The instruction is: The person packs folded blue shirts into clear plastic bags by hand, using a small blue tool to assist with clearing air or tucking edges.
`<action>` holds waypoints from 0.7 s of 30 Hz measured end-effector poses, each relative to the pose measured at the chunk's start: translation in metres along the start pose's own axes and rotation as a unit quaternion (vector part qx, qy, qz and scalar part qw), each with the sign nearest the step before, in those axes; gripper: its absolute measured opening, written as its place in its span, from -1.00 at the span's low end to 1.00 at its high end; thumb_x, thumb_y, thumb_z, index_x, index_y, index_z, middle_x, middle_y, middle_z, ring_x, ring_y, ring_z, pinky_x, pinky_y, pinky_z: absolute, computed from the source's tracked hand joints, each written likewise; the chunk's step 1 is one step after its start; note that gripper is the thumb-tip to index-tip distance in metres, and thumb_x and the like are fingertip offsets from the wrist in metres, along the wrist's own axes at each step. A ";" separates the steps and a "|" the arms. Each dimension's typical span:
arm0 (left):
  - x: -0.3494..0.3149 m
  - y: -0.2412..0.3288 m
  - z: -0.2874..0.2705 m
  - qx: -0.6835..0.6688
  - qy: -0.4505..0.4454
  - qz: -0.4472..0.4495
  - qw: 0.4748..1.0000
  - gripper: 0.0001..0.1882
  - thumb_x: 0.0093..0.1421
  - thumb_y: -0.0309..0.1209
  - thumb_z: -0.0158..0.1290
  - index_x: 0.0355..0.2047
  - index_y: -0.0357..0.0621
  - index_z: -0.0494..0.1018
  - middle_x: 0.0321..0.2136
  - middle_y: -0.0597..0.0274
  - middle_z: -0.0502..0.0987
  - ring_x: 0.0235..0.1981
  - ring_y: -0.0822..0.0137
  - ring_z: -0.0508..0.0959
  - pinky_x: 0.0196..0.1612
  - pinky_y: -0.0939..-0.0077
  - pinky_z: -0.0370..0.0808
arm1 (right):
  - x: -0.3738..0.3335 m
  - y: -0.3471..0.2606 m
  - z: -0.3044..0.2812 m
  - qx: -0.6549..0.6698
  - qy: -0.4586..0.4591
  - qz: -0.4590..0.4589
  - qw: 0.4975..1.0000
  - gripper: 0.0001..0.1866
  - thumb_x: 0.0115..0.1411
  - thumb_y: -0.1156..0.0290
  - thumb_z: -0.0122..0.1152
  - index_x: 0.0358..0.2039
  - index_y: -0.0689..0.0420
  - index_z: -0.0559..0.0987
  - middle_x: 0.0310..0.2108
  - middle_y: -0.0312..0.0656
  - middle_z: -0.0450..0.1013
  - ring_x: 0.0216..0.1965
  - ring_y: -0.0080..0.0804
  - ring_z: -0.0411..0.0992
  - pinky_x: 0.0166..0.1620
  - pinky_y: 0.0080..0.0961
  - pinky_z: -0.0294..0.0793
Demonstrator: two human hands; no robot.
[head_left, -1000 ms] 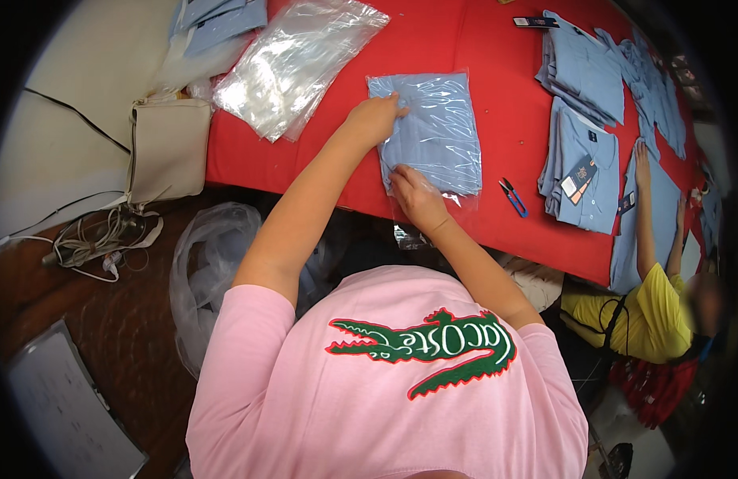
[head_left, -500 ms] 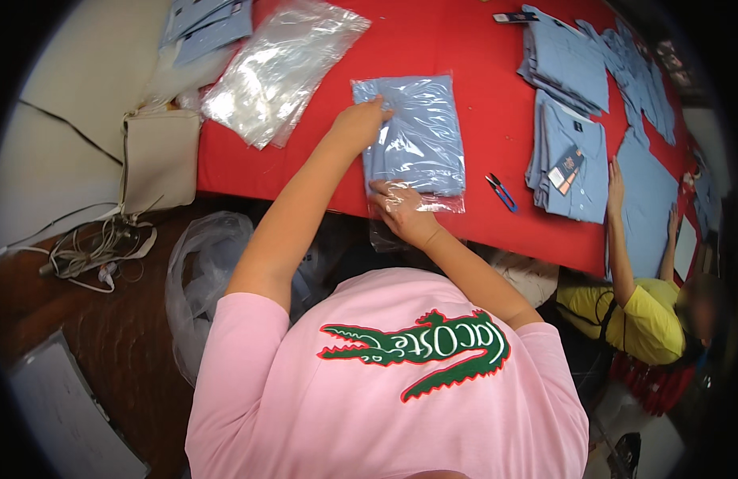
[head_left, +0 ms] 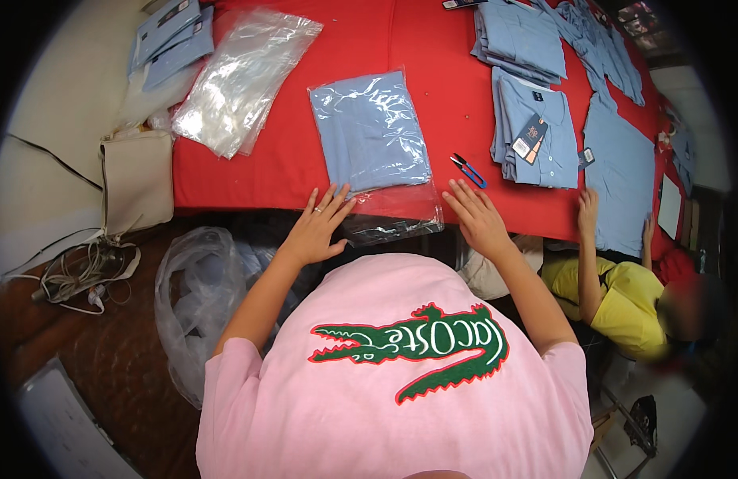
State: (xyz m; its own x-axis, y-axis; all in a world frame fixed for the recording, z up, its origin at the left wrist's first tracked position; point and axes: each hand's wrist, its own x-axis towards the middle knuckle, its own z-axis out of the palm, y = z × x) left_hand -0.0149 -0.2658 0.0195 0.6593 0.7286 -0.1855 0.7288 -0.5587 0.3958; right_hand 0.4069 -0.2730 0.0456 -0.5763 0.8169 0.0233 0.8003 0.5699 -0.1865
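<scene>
A folded light-blue shirt (head_left: 370,132) lies inside a clear plastic bag (head_left: 393,209) on the red-covered table. The bag's loose end hangs over the near table edge. At its left near corner is my left hand (head_left: 315,226), fingers stretched out and spread, a ring on one finger. My right hand (head_left: 479,217) rests open by the table edge, just right of the bag's loose end. Neither hand holds anything. Thread snips (head_left: 470,171) with blue handles lie a little beyond my right hand.
Clear empty bags (head_left: 245,80) are stacked at the left, near packed blue shirts (head_left: 171,36). Folded shirts with tags (head_left: 537,132) form piles on the right. A co-worker in yellow (head_left: 624,303) handles a blue shirt (head_left: 620,176) there. A translucent plastic sack (head_left: 197,311) stands below the table.
Both hands have come off the shirt's top and moved to either side of the bag's near end. The whole table appears shifted left, and the bagged shirt sits slightly turned.
</scene>
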 end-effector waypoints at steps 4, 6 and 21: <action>-0.012 -0.015 0.040 0.146 0.041 0.007 0.988 -0.03 0.20 -0.35 0.29 0.59 0.20 0.14 0.63 0.09 -0.01 0.63 -0.02 -0.01 0.61 -0.20 -0.10 | 0.024 0.017 0.016 -0.020 -0.016 -0.147 0.989 -0.29 0.24 0.44 0.31 0.42 -0.02 0.41 0.57 -0.14 0.18 0.58 -0.16 0.14 0.47 -0.05 0.27; -0.008 -0.015 0.053 0.163 0.106 0.015 0.981 -0.10 0.25 -0.40 0.24 0.58 0.28 0.17 0.62 0.11 0.05 0.61 0.00 0.08 0.59 -0.20 -0.01 | 0.042 0.014 0.016 -0.008 -0.008 -0.192 0.981 -0.36 0.23 0.39 0.33 0.35 -0.02 0.49 0.54 -0.15 0.24 0.56 -0.15 0.18 0.45 -0.06 0.30; 0.032 0.015 -0.003 -0.442 0.305 -0.149 0.830 -0.67 0.53 -0.29 0.08 0.11 -0.25 0.65 -0.10 0.05 0.75 -0.07 0.16 0.73 0.07 0.30 0.62 | 0.104 -0.014 0.034 0.561 0.120 0.235 0.785 -0.72 0.53 0.33 0.16 -0.11 0.27 0.72 -0.29 -0.18 0.69 -0.29 -0.56 0.60 -0.19 -0.54 0.55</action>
State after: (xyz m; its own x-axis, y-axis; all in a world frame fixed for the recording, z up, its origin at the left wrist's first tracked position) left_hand 0.0165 -0.2490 0.0224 0.0613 0.9981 -0.0113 0.2455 -0.0041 0.9694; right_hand 0.3298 -0.1988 0.0168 -0.1059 0.9835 -0.1467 0.1883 -0.1250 -0.9741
